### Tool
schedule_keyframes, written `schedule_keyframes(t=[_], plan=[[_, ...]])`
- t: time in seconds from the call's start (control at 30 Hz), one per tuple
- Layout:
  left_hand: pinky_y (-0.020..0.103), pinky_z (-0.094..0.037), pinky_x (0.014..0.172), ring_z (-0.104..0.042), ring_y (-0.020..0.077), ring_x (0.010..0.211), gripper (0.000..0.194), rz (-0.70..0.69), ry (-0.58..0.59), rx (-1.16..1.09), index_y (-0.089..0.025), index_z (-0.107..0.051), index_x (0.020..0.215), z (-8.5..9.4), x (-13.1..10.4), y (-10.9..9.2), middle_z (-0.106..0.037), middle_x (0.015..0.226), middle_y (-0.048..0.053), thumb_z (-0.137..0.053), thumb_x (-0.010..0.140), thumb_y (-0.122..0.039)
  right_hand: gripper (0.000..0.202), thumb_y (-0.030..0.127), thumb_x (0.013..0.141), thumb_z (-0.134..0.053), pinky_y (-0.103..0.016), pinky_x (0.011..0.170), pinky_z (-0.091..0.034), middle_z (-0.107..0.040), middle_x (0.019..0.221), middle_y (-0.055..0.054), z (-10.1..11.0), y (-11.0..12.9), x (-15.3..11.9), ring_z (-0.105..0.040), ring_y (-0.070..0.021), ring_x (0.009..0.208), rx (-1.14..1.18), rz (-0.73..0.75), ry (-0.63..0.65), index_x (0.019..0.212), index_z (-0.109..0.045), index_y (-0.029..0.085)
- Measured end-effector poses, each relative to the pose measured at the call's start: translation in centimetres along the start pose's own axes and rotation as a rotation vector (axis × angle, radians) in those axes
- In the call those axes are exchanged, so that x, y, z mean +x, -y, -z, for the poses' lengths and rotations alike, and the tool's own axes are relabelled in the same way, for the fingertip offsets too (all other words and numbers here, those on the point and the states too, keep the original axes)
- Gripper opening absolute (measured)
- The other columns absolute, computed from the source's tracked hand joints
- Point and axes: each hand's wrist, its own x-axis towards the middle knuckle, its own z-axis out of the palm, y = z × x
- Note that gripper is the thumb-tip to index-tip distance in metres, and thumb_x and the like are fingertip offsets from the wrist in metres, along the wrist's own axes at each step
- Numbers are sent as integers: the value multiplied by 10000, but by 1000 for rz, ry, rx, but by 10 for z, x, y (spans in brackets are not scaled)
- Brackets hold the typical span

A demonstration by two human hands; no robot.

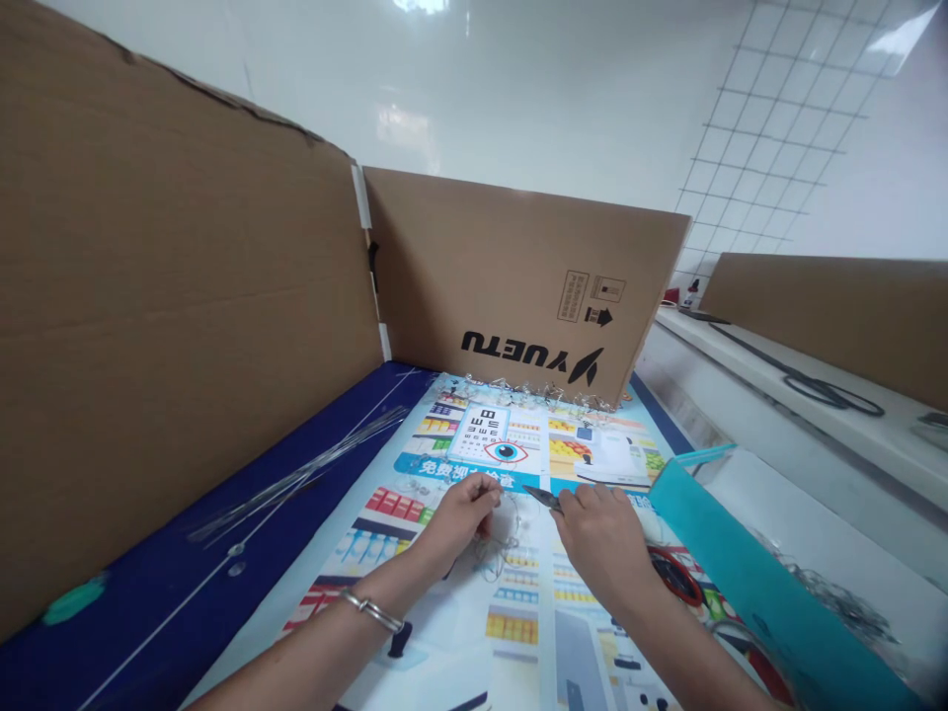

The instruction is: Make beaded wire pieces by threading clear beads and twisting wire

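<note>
My right hand [603,538] is closed on dark-tipped pliers [544,497], whose jaws point left. Facing it, my left hand [463,513] is closed in a pinch, and thin wire [511,538] shows by its fingertips and below them. A gap separates the pliers' tip from my left fingers. Whether the pinch holds that wire or some smaller piece is too fine to make out. Both hands are over a printed poster sheet [548,612] with an eye chart and shelf pictures.
Long thin wires [311,464] lie on the blue surface at left. Small wire pieces [518,387] line the back, below cardboard panels [511,257]. At right a teal-edged box [770,563] holds a metallic pile [836,597]. Red-and-black handles [677,578] sit beside my right forearm.
</note>
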Motion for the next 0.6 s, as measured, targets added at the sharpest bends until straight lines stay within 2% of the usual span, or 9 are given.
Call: schedule_keyframes(t=[0.17,0.33,0.6], plan=[[182,-388,414,-469,90,460,171,12,-5,-14,-173,-519,779,1,-2,1,-491,556,-36,-544,736,-337,138,316,828,-501,-352,687,-256,-577,739,-47,0,5,-2,-487,-201,728,34,-9,34,820,-586,208],[181,-412,432,-540,118,594,210,5,-69,-41,-175,-507,758,1,-2,-1,-540,698,1,-556,733,-378,151,335,811,-518,-347,667,-255,-576,721,-49,-6,5,-4,-494,-202,703,38,-33,48,776,-587,206],[188,-411,439,-607,152,697,271,57,-47,-139,-180,-471,778,-2,-5,-8,-583,918,54,-575,720,-423,163,313,818,-512,-343,655,-253,-573,696,-61,-12,4,-4,-496,-196,689,22,-12,39,738,-587,192]])
